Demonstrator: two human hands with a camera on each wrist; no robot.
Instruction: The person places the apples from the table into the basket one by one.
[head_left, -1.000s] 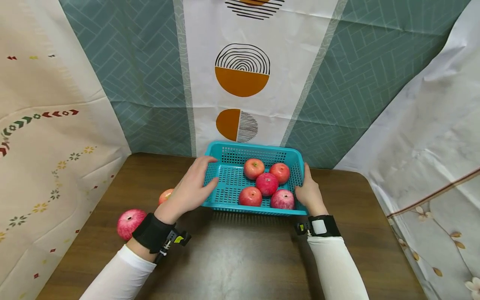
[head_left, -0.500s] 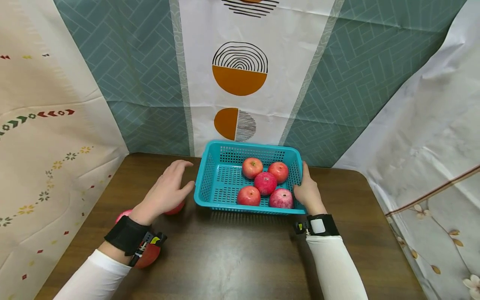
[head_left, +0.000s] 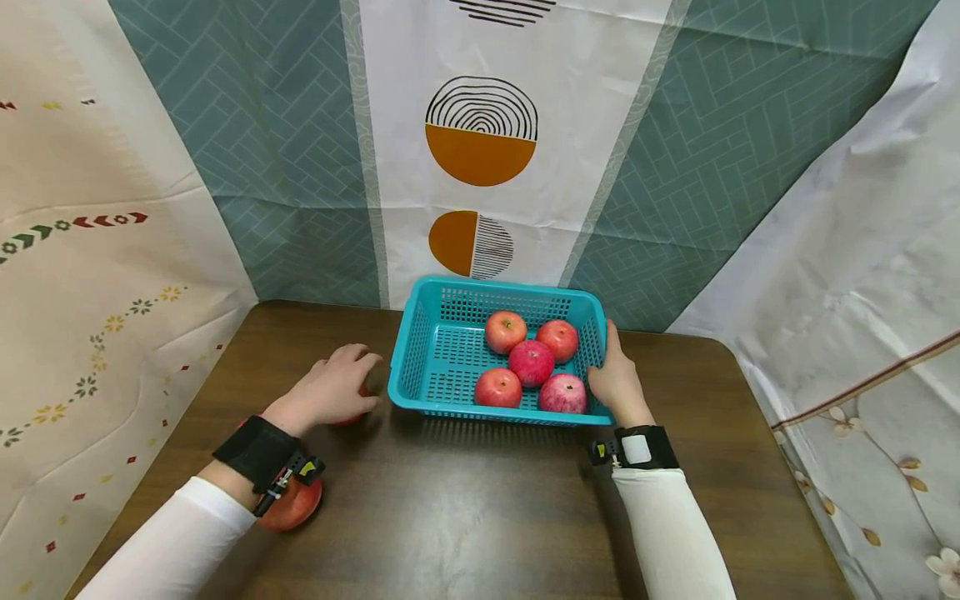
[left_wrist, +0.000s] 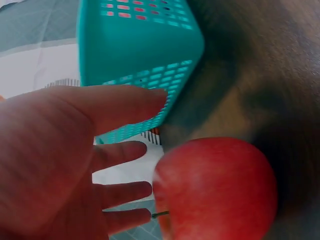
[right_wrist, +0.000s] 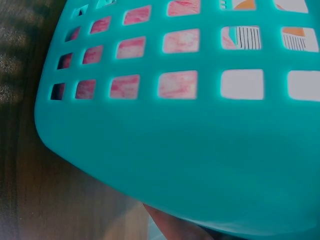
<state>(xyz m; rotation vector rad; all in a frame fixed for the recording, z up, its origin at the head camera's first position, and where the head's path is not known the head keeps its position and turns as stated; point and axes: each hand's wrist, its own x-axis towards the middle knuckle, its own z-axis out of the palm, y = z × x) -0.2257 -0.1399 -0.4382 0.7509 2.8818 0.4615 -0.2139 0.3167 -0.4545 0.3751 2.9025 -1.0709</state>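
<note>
My left hand (head_left: 337, 387) is over the table left of the basket, thumb and fingers spread above a red apple (left_wrist: 220, 187). In the left wrist view its fingertips are close to the apple's stem, not wrapped round it. At the right end of the turquoise plastic basket (head_left: 397, 367), my right hand (head_left: 618, 383) grips the side wall, thumb over the rim; most of its fingers are hidden behind the wall in the right wrist view. Inside the basket several apples lie toward the right, among them a dark pink apple (head_left: 532, 363) and a striped one (head_left: 562, 393).
Another red apple (head_left: 296, 504) lies on the brown table (head_left: 450, 517) beside my left wrist, partly covered by it. A sliver of a further apple shows behind the left wristband. Patterned cloth (head_left: 480, 50) hangs along the back and both sides.
My left hand has let go of the basket's left end, moved left and lowered over an apple on the table. My right hand has stayed at the basket's right end.
</note>
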